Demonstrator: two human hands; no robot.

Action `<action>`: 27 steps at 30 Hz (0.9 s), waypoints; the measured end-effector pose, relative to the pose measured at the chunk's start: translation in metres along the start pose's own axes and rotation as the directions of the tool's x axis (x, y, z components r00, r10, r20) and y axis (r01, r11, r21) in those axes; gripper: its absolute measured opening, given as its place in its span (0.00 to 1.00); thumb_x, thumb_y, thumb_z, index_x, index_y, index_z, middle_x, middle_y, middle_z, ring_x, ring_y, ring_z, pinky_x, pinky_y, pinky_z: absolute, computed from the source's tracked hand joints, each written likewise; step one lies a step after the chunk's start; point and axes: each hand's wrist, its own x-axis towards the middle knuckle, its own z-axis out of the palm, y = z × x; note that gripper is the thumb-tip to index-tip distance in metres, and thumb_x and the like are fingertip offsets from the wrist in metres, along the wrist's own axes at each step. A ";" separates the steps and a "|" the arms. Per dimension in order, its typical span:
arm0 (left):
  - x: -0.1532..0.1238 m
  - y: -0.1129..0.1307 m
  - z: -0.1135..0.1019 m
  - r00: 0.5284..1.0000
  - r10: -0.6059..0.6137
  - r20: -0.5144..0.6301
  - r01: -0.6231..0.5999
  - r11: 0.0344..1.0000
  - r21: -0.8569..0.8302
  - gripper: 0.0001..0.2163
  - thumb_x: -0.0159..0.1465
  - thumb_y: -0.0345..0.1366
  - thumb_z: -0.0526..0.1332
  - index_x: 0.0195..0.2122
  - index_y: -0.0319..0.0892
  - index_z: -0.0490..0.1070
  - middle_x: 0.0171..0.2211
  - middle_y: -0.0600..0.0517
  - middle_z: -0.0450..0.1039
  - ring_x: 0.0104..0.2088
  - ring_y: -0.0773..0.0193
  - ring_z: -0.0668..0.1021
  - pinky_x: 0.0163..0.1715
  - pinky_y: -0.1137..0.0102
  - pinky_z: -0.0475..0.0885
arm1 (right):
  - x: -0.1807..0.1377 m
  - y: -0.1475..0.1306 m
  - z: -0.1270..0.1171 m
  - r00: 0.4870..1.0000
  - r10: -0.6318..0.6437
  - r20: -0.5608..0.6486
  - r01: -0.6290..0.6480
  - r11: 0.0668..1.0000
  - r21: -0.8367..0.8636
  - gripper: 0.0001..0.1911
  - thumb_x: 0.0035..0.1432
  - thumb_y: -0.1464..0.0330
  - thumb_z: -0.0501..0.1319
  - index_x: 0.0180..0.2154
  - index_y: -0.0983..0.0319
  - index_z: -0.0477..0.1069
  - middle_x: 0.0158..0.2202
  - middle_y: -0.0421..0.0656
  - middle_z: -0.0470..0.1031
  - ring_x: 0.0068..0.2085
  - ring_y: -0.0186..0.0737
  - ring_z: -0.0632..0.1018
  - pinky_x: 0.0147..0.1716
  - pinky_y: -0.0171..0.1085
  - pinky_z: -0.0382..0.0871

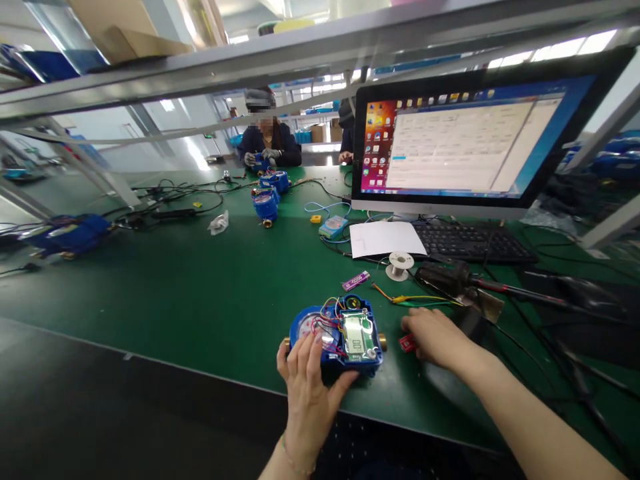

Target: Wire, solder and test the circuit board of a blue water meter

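Blue meter (371, 363) is gripped by left hand (307, 383), thumb wide — red part (407, 343) at curled right hand (434, 337), grip unclear; wires (331, 325) should be kept unpressed.

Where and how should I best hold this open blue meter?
I'd take the blue meter by its outer walls, coming from the near side, where the left hand sits. Its top is open, with wires and a display exposed, so pressing there seems riskier. The brass fitting jutting out on the right could suit the right hand.
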 end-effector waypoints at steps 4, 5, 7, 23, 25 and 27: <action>0.004 -0.001 -0.014 0.993 -0.112 0.030 0.115 0.982 -0.153 0.35 0.59 0.46 0.61 0.62 0.38 0.46 0.49 0.40 0.67 0.52 0.52 0.67 0.59 0.49 0.51 | -0.001 -0.004 0.017 0.997 -0.021 -0.068 0.016 0.997 -0.073 0.14 0.49 0.84 0.51 0.34 0.68 0.72 0.37 0.55 0.74 0.44 0.54 0.73 0.39 0.44 0.59; 0.009 -0.001 -0.018 0.987 -0.158 0.028 0.161 0.971 -0.179 0.33 0.60 0.46 0.60 0.61 0.38 0.48 0.49 0.40 0.67 0.52 0.52 0.67 0.58 0.50 0.52 | 0.000 -0.003 0.019 0.996 -0.034 -0.086 0.027 0.997 -0.074 0.15 0.49 0.84 0.50 0.34 0.68 0.71 0.37 0.55 0.74 0.44 0.53 0.73 0.39 0.44 0.59; 0.024 0.000 -0.027 0.976 -0.217 0.002 0.212 0.955 -0.208 0.25 0.62 0.45 0.58 0.57 0.39 0.55 0.48 0.42 0.67 0.51 0.53 0.67 0.57 0.52 0.55 | 0.004 -0.003 0.023 0.992 -0.052 -0.114 0.045 0.997 -0.060 0.12 0.48 0.83 0.52 0.33 0.68 0.70 0.36 0.54 0.74 0.43 0.53 0.73 0.40 0.44 0.58; 0.071 0.025 -0.009 0.927 -0.331 0.174 0.350 0.932 -0.091 0.11 0.67 0.35 0.49 0.31 0.42 0.66 0.27 0.51 0.70 0.31 0.60 0.71 0.34 0.64 0.67 | -0.010 -0.031 0.029 0.919 0.039 -0.393 0.313 0.537 0.784 0.16 0.63 0.59 0.45 0.47 0.59 0.60 0.27 0.37 0.66 0.25 0.34 0.68 0.25 0.33 0.63; 0.062 0.022 -0.011 0.946 -0.293 0.138 0.317 0.924 -0.215 0.08 0.67 0.33 0.50 0.35 0.42 0.68 0.31 0.51 0.72 0.34 0.61 0.73 0.38 0.64 0.68 | -0.015 -0.041 0.030 0.906 0.033 -0.423 0.372 0.415 0.830 0.18 0.62 0.57 0.49 0.49 0.60 0.63 0.29 0.38 0.67 0.28 0.34 0.70 0.27 0.33 0.65; 0.054 0.022 -0.015 0.961 -0.252 0.109 0.274 0.906 -0.322 0.06 0.66 0.31 0.52 0.37 0.43 0.68 0.34 0.51 0.73 0.38 0.62 0.73 0.43 0.64 0.68 | -0.018 -0.046 0.024 0.864 0.043 -0.502 0.454 0.366 0.813 0.15 0.60 0.59 0.53 0.44 0.60 0.69 0.32 0.41 0.68 0.31 0.35 0.71 0.31 0.35 0.66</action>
